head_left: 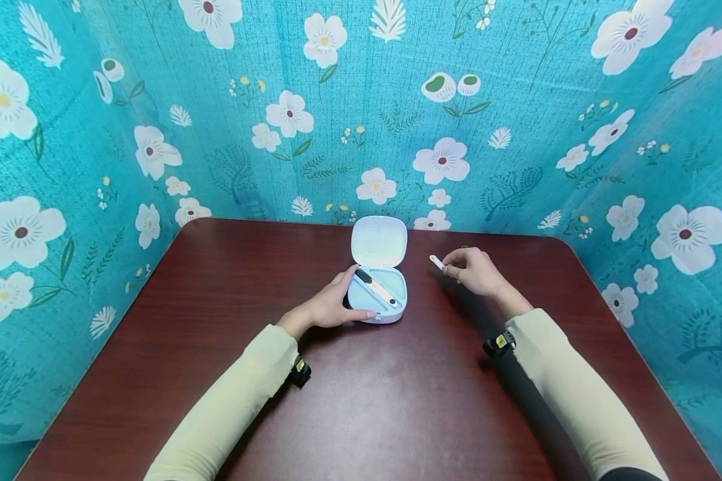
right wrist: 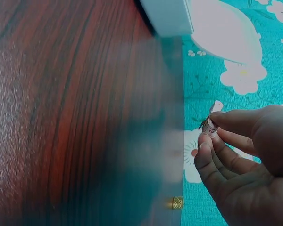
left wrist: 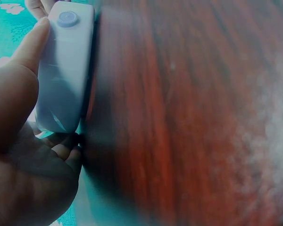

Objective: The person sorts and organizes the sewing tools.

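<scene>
A small pale blue case [head_left: 402, 308] sits on the table, its rounded lid [head_left: 379, 242] raised at the back. Inside lies a slim white tool [head_left: 382, 292] with a dark end, slanting across the tray. My left hand [head_left: 331, 302] grips the case from its left side, thumb along the front near a round button [left wrist: 68, 19]. To the right of the case, my right hand [head_left: 475, 270] pinches a small, narrow white piece [head_left: 436, 262] between thumb and fingers, held up off the table. Markings show on this piece [right wrist: 211, 126] in the right wrist view, too small to read.
A knurled brass-coloured piece [right wrist: 177, 203] stands near the table's far edge, close to my right hand. The dark reddish wooden table [head_left: 361, 414] meets a turquoise flowered cloth [head_left: 337, 147] at the back and sides.
</scene>
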Demonstrator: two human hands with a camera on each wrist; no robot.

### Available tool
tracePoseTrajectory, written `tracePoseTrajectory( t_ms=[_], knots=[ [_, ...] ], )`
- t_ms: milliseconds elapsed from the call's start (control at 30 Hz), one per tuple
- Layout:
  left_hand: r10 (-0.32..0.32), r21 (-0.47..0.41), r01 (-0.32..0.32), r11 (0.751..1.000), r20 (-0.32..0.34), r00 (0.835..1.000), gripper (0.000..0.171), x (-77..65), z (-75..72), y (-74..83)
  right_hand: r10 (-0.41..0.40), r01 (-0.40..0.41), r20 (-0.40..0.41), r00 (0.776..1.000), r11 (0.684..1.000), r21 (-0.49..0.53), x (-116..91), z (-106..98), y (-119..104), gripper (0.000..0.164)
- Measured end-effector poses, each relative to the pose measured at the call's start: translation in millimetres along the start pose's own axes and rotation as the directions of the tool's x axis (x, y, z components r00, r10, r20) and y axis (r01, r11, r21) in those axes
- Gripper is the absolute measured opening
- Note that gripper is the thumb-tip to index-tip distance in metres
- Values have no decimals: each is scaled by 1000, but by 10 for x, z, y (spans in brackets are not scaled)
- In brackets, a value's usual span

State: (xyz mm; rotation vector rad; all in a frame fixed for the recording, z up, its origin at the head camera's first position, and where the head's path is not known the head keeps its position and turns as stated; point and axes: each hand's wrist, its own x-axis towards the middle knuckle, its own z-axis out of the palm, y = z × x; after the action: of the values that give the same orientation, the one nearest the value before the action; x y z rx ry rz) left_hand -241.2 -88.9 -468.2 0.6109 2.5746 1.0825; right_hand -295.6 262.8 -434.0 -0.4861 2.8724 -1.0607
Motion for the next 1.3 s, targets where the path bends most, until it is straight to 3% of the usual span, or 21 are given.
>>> tracePoseTrajectory(
  t_ms=[1300],
  knots=[
    [4,3,-4,1000,5,1000,118,18,-2,-31,-46,45,49,998,999,28,5,193,-474,14]
  ],
)
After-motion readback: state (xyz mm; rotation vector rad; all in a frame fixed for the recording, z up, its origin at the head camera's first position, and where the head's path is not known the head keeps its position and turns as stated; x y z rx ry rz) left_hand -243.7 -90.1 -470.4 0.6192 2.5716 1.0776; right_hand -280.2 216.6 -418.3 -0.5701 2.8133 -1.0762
